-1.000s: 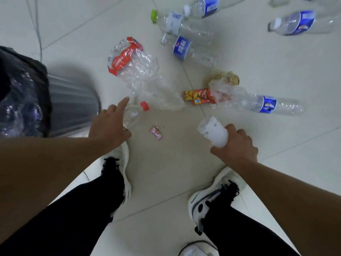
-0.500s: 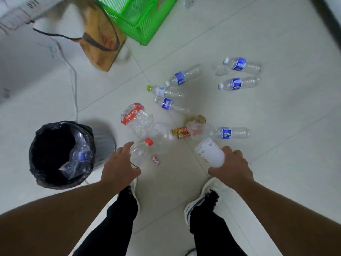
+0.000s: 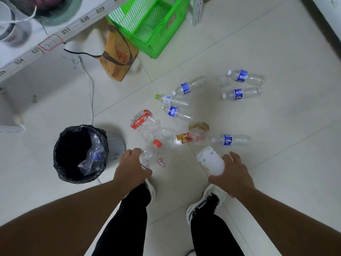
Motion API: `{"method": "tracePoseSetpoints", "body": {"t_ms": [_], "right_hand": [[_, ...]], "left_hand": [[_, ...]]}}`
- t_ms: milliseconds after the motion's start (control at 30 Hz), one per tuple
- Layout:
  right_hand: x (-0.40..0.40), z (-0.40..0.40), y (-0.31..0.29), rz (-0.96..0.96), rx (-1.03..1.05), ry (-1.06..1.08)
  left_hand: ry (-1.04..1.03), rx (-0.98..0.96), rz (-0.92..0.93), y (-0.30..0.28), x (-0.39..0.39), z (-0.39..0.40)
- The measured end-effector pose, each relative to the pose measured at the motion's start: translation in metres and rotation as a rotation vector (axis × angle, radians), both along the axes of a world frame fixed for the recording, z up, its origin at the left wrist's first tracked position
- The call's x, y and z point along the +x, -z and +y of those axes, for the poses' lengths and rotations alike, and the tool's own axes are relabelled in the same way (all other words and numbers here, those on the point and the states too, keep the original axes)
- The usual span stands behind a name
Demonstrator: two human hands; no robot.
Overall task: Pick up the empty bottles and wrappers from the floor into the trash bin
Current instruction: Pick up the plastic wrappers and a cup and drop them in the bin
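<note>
My left hand (image 3: 132,169) grips a crumpled clear bottle with a red cap (image 3: 150,153), held above the floor just right of the trash bin (image 3: 61,163). My right hand (image 3: 231,175) holds a white plastic bottle (image 3: 210,161) with its neck end pointing up-left. The bin has a black liner and some clear plastic inside. On the floor beyond my hands lie a crushed bottle with a red label (image 3: 141,121), a clear wrapper with a yellow-red snack print (image 3: 184,138), a blue-labelled bottle (image 3: 227,139) and several more clear bottles farther off.
A small pink wrapper (image 3: 160,162) lies on the tiles between my hands. A green plastic basket (image 3: 147,23) and a brown paper bag (image 3: 118,52) stand at the back. A white shelf (image 3: 27,52) and a white cable (image 3: 90,93) are at the left. My shoes are below.
I have risen, so the view has widened over the floor. My left hand has closed round the red-capped bottle and lifted it. My right hand still holds the white bottle.
</note>
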State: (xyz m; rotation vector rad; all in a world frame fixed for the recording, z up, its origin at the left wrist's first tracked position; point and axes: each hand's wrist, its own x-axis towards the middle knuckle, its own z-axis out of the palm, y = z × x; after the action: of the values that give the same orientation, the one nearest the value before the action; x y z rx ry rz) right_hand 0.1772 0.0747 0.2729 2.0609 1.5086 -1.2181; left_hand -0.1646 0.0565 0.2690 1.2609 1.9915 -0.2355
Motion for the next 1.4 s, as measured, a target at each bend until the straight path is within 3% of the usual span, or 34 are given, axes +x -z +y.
{"method": "tracePoseSetpoints", "body": {"t_ms": [100,300,500,800,1100,1267,1400], "right_hand": [[-0.013,0.006,0.008,-0.010,-0.026,0.034],[-0.049,0.024,0.017,-0.131,-0.029,-0.090],[-0.076,0.030,0.053,-0.121,-0.076,-0.019],[-0.080,0.050,0.206,-0.092,0.005,-0.169],[-0.055,0.051,0.335,-0.033,0.212,-0.360],[-0.053,0.045,0.332,-0.015,0.460,-0.271],[-0.054,0.052,0.282,-0.042,0.443,-0.221]], "left_hand": [[0.142,0.016,0.055,0.012,-0.009,0.002],[0.159,0.013,0.060,0.034,-0.041,0.028],[0.281,0.015,0.052,0.075,-0.093,0.052],[0.162,-0.067,0.017,0.221,-0.106,0.084],[0.087,-0.089,0.146,0.354,-0.084,0.137],[0.070,-0.107,0.114,0.348,-0.082,0.137],[0.112,-0.067,0.132,0.298,-0.076,0.130]]}}
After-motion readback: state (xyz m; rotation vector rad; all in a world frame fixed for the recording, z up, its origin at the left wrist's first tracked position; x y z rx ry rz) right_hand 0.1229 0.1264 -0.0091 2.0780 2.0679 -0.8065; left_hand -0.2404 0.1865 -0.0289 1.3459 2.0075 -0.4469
